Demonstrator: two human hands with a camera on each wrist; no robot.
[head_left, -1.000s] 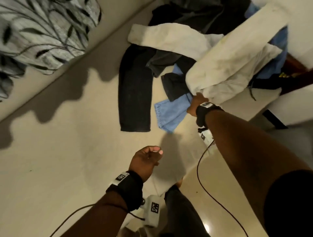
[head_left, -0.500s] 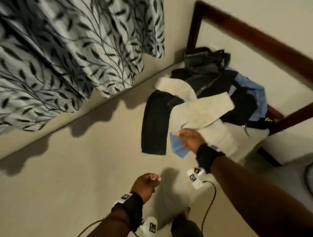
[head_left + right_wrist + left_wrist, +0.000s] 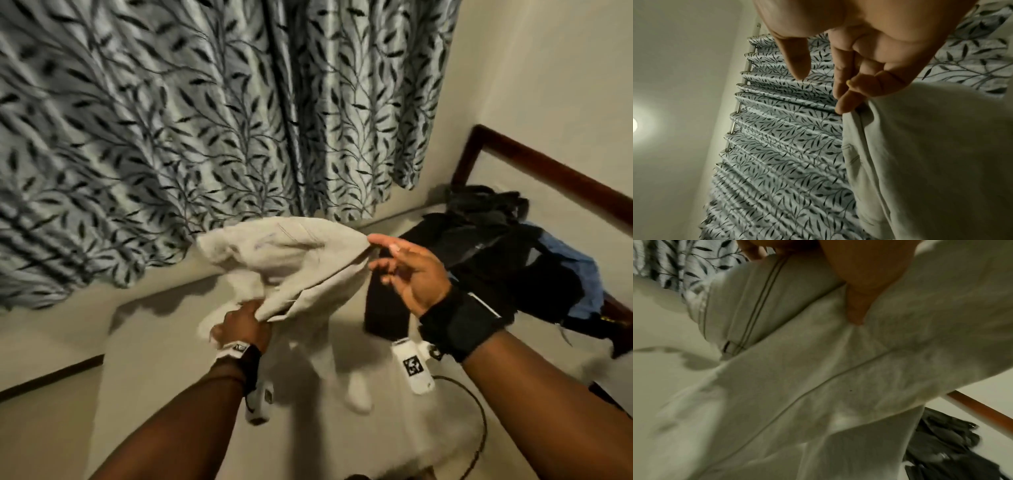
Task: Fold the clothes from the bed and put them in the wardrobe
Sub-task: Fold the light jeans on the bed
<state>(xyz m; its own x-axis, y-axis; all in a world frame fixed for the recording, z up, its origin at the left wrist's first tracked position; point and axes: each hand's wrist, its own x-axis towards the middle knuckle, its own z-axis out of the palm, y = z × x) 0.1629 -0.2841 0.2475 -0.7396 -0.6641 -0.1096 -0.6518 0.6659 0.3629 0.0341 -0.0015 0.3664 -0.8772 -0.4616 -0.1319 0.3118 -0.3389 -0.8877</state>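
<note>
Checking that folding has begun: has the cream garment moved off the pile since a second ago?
Yes. The cream garment has come up off the dark clothes pile, leftward toward the curtain, held by left hand and right hand.

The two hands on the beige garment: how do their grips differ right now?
The left hand grips a bunched lower part of the beige garment in a closed fist; the right hand only pinches an upper edge at its fingertips, other fingers spread. The left hand sits lower and nearer the person, the right higher, near the dark clothes pile. Both hold it above the bed.
</note>
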